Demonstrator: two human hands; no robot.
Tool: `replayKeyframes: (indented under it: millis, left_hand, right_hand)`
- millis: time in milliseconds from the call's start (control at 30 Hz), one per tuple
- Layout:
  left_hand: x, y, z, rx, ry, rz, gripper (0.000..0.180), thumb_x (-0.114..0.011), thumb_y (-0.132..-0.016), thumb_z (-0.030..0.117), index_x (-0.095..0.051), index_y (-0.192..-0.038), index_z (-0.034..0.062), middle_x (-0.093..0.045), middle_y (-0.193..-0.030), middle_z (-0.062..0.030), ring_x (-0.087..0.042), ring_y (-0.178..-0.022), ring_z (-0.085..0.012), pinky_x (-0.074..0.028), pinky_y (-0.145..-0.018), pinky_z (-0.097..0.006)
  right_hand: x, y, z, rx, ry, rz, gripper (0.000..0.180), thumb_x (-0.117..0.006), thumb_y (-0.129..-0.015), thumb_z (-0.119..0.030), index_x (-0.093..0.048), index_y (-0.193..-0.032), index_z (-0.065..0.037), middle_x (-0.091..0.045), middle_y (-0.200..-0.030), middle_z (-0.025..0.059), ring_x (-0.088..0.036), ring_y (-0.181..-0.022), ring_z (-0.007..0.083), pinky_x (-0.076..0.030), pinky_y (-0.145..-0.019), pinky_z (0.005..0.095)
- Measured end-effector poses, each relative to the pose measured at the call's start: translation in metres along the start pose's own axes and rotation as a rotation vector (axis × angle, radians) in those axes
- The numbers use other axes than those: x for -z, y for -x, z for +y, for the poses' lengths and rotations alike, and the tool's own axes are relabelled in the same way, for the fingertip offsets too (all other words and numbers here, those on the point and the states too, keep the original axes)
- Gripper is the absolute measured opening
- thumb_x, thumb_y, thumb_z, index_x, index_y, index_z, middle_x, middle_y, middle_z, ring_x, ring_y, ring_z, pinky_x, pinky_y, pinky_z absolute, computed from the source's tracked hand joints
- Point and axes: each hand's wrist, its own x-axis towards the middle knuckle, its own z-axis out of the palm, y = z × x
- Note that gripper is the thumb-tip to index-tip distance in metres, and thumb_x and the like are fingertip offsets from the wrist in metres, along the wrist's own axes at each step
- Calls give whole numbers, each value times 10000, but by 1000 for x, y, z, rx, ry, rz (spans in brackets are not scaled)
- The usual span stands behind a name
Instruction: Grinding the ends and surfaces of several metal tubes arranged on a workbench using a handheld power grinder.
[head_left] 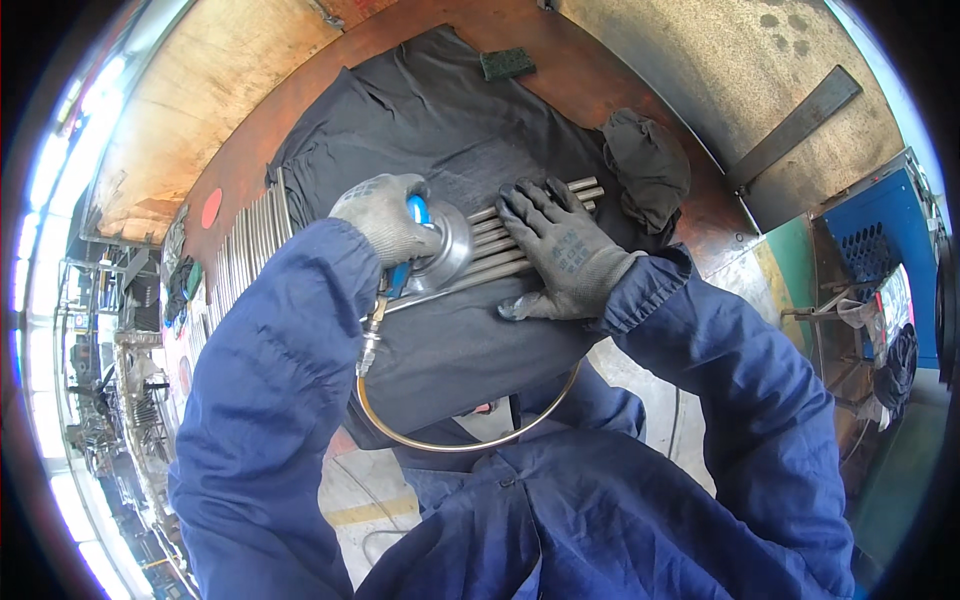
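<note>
My gloved left hand (382,215) is wrapped round an air sander (446,250) with a blue grip and a round, silvery disc-shaped part. The sander rests over the left part of several metal rods (497,266) lying side by side; its underside is hidden. Brass fittings (372,335) join it to a yellowish air hose (440,447), which loops below toward my body. On the same rods lies my gloved right hand (570,260), palm down, fingers stretched across them and thumb apart. A dark cloth (400,120) is spread beneath the rods.
More metal rods (250,240) lie in a row at the left, partly behind my left sleeve. At the table's back is a dark green scouring pad (508,64). A crumpled dark cloth (645,165) sits at the right, and a blue cabinet (880,250) stands farther right.
</note>
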Motion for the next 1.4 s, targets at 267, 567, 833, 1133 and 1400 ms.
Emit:
replayKeyframes:
  millis: [267,567,833,1133,1400]
  left_hand:
    - [0,29,-87,125,75,27,560,-767,-652,266,-685,-1146,14,-713,-945,-203,-713,-890,-306,-544,-834,-371]
    - [-1,37,-107,229,114,7,556,-776,-661,264,-676,-1147,12,-709,-965,-191,-709,-885,-297,-543,-832,-372]
    - [7,9,-26,28,35,-37,475,-764,-682,279,-694,-1069,14,-700,-930,-209,-686,-875,-346,-523,-818,-392]
    - [-3,19,-56,48,60,32,499,-773,-676,272,-684,-1095,16,-703,-948,-199,-694,-892,-315,-526,-849,-380]
    - [-1,46,-126,280,164,25,476,-791,-672,257,-668,-1063,17,-689,-889,-141,-679,-821,-216,-542,-771,-351]
  right_hand:
    - [1,-1,-4,10,-25,-1,1154,-611,-768,-784,-365,-1479,90,-344,-1543,307,-284,-1479,428,-128,-1231,570]
    - [-1,0,-2,17,-18,3,1141,-608,-777,-778,-368,-1476,92,-353,-1535,309,-284,-1477,431,-116,-1233,564]
    - [1,0,-2,19,7,13,1126,-601,-788,-771,-377,-1470,96,-359,-1532,309,-299,-1468,430,-121,-1234,560]
    - [-2,2,0,18,-43,40,1121,-589,-796,-773,-370,-1475,91,-370,-1528,306,-313,-1461,432,-136,-1233,556]
    - [3,-2,-2,23,18,4,1111,-574,-811,-769,-351,-1490,81,-363,-1530,314,-308,-1459,448,-138,-1231,561]
